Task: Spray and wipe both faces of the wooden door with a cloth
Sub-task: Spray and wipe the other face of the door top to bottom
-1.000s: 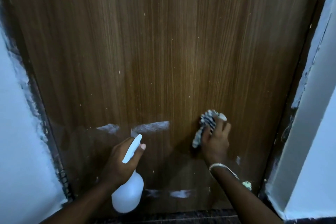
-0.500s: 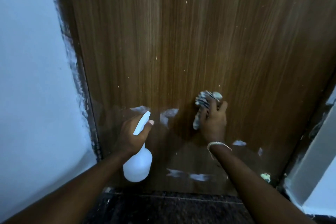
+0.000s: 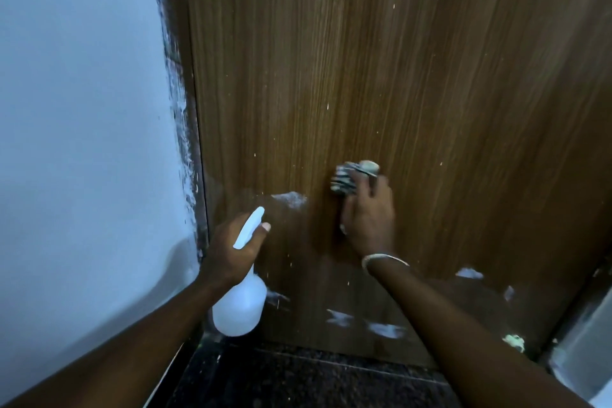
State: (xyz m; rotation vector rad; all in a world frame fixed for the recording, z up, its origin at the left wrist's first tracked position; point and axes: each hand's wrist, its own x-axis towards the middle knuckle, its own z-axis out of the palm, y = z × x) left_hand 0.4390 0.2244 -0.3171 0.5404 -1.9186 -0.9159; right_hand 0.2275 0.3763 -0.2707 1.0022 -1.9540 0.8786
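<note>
— What is held by the hands?
— A white spray bottle point(image 3: 240, 308) is gripped by the left hand point(image 3: 231, 248), low near the door's left edge. A bunched striped cloth point(image 3: 347, 179) is clutched by the right hand point(image 3: 367, 219) and pressed against the wooden door point(image 3: 397, 76).
— And lower down?
— White smears point(image 3: 385, 329) are seen near the door's bottom.

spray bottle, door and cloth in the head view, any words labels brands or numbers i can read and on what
No readable text anywhere in this view.
Spray bottle, held in the left hand: the plain white side faces the camera and no label shows.
Door: only wood grain, white smears and specks.
Cloth, under the right hand: striped and motion-blurred, with no lettering to make out.
Wall: bare paint, no sign.
</note>
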